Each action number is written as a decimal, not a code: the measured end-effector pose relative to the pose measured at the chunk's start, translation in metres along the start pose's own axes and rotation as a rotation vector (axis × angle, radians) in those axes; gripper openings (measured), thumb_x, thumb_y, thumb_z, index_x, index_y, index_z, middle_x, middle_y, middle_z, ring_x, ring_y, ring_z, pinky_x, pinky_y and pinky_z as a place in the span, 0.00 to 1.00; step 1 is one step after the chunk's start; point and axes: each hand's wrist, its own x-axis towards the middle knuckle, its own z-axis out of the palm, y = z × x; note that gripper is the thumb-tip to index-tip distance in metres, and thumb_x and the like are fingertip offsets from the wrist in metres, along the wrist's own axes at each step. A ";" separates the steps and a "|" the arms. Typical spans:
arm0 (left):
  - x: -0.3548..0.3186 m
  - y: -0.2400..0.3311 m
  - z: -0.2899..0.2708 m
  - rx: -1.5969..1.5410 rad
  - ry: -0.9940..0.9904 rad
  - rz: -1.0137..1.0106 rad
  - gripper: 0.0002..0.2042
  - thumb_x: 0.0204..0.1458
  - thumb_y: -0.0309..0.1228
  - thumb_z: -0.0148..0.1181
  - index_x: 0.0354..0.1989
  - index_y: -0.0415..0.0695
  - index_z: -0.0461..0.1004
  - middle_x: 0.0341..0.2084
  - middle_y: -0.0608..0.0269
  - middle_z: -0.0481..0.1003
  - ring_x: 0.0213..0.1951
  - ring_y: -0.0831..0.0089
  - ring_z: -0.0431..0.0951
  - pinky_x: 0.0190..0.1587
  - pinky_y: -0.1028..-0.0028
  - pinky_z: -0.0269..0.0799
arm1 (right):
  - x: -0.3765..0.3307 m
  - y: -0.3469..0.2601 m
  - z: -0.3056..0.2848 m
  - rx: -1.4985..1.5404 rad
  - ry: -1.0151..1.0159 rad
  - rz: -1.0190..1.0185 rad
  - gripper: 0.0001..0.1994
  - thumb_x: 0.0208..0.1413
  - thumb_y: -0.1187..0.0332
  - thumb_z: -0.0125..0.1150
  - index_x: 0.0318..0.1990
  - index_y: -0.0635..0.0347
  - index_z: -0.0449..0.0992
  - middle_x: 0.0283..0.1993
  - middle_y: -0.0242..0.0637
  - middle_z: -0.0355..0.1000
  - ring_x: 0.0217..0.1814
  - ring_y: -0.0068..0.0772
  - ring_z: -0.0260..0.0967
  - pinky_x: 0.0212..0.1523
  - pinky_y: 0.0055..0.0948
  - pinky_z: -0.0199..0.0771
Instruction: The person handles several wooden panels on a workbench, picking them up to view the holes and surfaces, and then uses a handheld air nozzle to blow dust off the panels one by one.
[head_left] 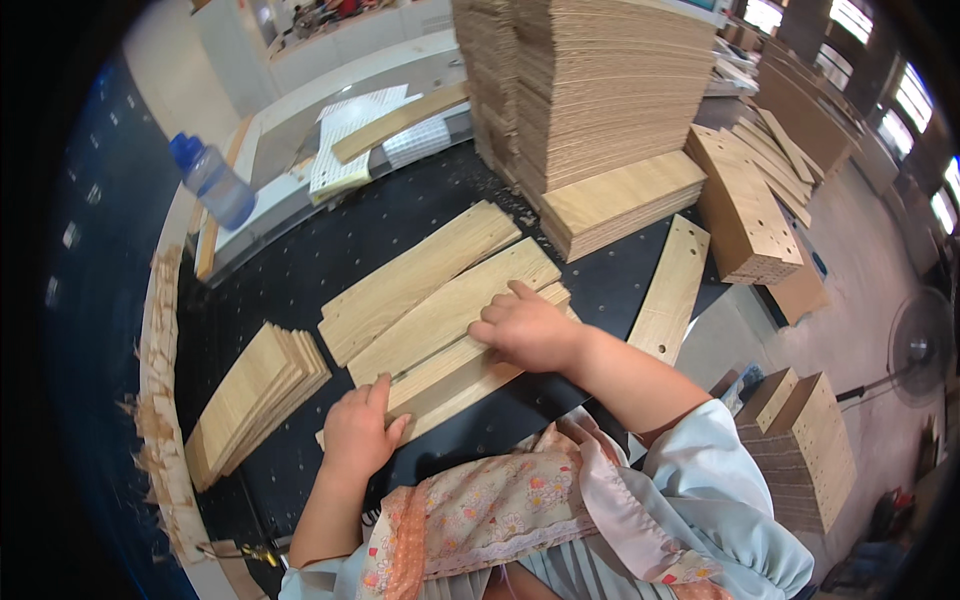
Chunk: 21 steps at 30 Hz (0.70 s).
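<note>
A narrow light wooden board is tilted up on its long edge in front of me. My left hand is closed on its left end, with the thumb on the near face and the fingers over the top. Farther along to the right, my right hand grips the same board from above; its thumb is hidden. Just beyond lies another flat board, and past that a similar board. Part of a further board shows beneath the held one.
On the black perforated table, a fanned stack of short boards lies left. Tall panel stacks stand at the back. A drilled board and a drilled stack are right. A blue-capped bottle stands far left.
</note>
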 end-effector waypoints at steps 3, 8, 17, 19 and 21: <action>0.014 0.002 -0.002 -0.123 -0.077 -0.016 0.19 0.41 0.39 0.65 0.38 0.40 0.69 0.24 0.52 0.74 0.29 0.52 0.74 0.29 0.61 0.68 | -0.007 -0.007 -0.002 -0.075 0.160 0.026 0.11 0.42 0.67 0.62 0.35 0.53 0.70 0.33 0.35 0.67 0.45 0.39 0.65 0.54 0.52 0.60; 0.031 0.005 -0.009 -0.410 -0.063 -0.179 0.13 0.43 0.31 0.65 0.34 0.39 0.71 0.23 0.56 0.75 0.28 0.63 0.76 0.32 0.69 0.70 | -0.053 -0.012 -0.035 0.124 0.682 0.222 0.19 0.42 0.72 0.61 0.45 0.60 0.69 0.34 0.42 0.67 0.39 0.46 0.66 0.42 0.40 0.65; 0.133 0.125 0.016 -1.428 0.398 0.098 0.12 0.49 0.22 0.59 0.41 0.40 0.65 0.37 0.61 0.72 0.38 0.76 0.72 0.44 0.74 0.69 | -0.079 -0.046 -0.011 0.319 0.674 0.502 0.48 0.38 0.59 0.71 0.62 0.72 0.48 0.58 0.62 0.53 0.61 0.61 0.53 0.61 0.43 0.57; 0.142 0.175 0.017 -1.630 0.269 0.117 0.13 0.49 0.21 0.59 0.41 0.40 0.63 0.38 0.59 0.71 0.38 0.76 0.72 0.44 0.74 0.69 | -0.094 -0.042 -0.019 0.239 0.698 0.592 0.53 0.32 0.59 0.75 0.62 0.73 0.46 0.60 0.65 0.49 0.63 0.64 0.50 0.62 0.44 0.55; 0.153 0.213 0.037 -1.637 0.242 0.154 0.13 0.49 0.21 0.59 0.41 0.40 0.63 0.36 0.60 0.71 0.37 0.76 0.72 0.42 0.74 0.70 | -0.119 -0.032 -0.025 0.120 0.722 0.695 0.57 0.27 0.62 0.77 0.64 0.72 0.42 0.60 0.67 0.48 0.62 0.67 0.50 0.60 0.47 0.57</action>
